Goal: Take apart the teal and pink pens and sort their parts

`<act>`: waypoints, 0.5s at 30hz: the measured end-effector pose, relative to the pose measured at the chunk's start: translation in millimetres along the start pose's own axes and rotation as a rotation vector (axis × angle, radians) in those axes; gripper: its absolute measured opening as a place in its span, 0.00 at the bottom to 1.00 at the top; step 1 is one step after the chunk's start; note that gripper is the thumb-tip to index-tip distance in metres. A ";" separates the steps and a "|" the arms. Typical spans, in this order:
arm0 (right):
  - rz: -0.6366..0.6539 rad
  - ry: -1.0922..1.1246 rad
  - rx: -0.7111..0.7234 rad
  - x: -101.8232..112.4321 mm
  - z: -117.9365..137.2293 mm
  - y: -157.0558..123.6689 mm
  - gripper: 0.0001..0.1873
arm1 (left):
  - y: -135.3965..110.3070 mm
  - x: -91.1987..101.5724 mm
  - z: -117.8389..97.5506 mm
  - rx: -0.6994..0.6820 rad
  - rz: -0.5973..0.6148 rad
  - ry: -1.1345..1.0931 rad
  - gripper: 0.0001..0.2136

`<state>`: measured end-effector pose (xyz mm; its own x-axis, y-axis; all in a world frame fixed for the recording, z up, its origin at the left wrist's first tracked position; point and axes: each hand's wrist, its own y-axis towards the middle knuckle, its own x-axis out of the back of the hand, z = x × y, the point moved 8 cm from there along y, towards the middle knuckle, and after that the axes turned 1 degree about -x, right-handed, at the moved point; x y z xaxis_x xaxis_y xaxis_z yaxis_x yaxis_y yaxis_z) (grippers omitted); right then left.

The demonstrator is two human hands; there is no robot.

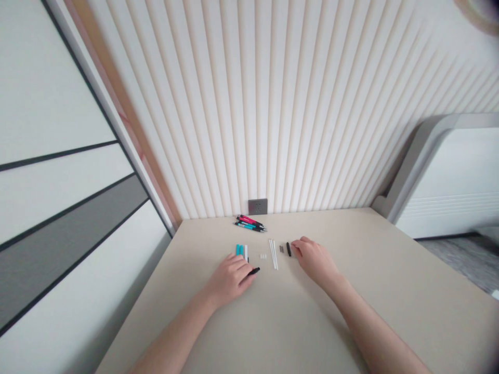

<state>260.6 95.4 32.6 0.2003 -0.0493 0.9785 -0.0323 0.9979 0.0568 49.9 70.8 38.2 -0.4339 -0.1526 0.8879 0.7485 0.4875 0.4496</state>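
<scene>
My left hand (231, 276) is closed, with a black pen part (254, 271) sticking out between thumb and fingers. Just beyond its knuckles lie blue pen barrels (239, 249) and a white one (246, 251), their near ends partly hidden. My right hand (315, 261) rests low over the table with its fingers pinched together; whatever they hold is hidden. Right beside those fingertips lies a black pen grip (288, 249). Between the hands are small springs (281, 249), thin white refills (273, 254) and tiny clear pieces (263, 256).
Several whole pens (250, 223), red and blue with black, lie in a pile at the back of the beige table (280, 322). A dark wall socket (258, 206) sits behind them in the ribbed wall. A white cabinet (58, 280) borders the left side, a grey-and-white headboard (448, 171) the right.
</scene>
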 end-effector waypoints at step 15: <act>0.079 0.032 -0.015 -14.9 -5.3 -0.1 0.15 | -0.1 -1.3 -0.3 0.000 0.026 -0.001 0.06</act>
<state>262.8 96.3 16.9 0.2294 0.0304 0.9729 -0.0341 0.9992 -0.0231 50.5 70.7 37.0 -0.4145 -0.1389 0.8994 0.7596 0.4914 0.4260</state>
